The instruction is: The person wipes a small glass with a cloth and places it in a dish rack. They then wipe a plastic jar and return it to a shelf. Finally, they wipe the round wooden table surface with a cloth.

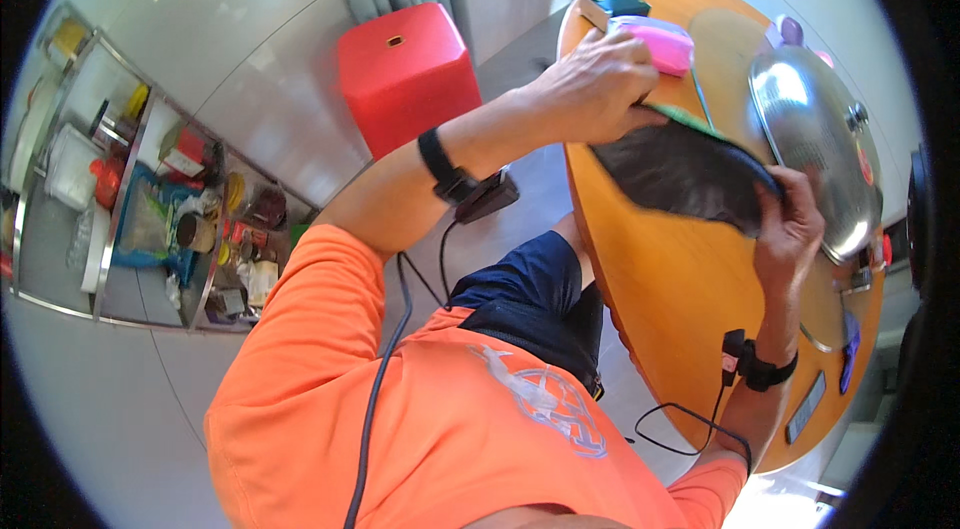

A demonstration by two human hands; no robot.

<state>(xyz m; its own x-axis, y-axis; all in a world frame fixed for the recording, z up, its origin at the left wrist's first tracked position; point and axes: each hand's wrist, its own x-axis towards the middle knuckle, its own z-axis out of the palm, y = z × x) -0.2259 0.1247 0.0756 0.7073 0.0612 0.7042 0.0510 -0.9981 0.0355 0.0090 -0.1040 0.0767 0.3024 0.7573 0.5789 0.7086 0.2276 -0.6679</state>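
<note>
A dark, flat piece of soft material [675, 169], with a green strip along its upper edge, is held up above the orange-brown table [675, 266]. It may be a bag or a cloth; I cannot tell which. My left hand [607, 83] grips its upper left corner, close to a pink-and-white soft pack [660, 45]. At its right end, my right hand [787, 218] pinches the edge between thumb and fingers. Just right of that hand stands a large shiny metal lid [814, 146] with a black knob. Both wrists wear black straps with small cabled devices.
A tissue box [615, 4] stands at the table's far end. A phone [806, 407] and a purple item [850, 353] lie at the right edge. Left of the table is a red stool [405, 75]; metal shelving [142, 131] with jars and packets lines the wall. A cable crosses my body.
</note>
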